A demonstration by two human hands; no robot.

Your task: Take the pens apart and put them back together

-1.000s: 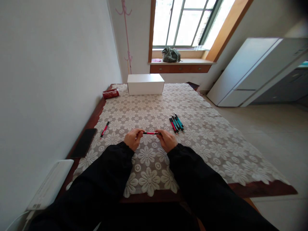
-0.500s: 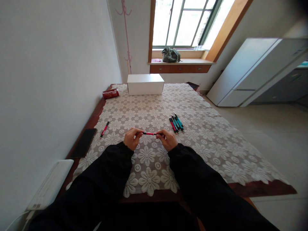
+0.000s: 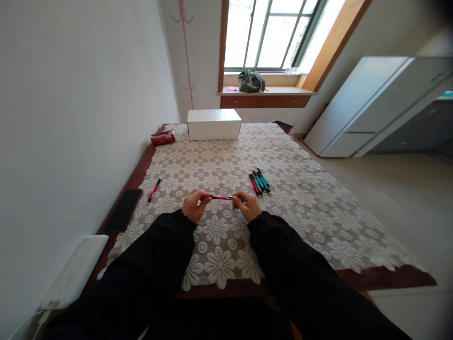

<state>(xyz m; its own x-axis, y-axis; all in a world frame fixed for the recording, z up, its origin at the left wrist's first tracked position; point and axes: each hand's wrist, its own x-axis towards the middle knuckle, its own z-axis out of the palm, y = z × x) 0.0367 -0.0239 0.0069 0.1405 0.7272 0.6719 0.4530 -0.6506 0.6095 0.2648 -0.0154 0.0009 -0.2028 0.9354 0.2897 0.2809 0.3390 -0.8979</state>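
A lace cloth (image 3: 283, 208) with white flowers covers the wooden desk (image 3: 389, 277) below a bright window. Above the near middle of the desk, a red pen (image 3: 221, 197) lies level between both hands: the left hand (image 3: 194, 205) pinches one end, the right hand (image 3: 247, 205) the other. A bunch of pens (image 3: 259, 181) lies near the right hand; a lone red pen (image 3: 154, 190) lies towards the left edge.

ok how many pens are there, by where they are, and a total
held between left hand and right hand: 1 red pen
lone pen on cloth: 1
bundle of pens: about 5, hard to separate
total: about 7
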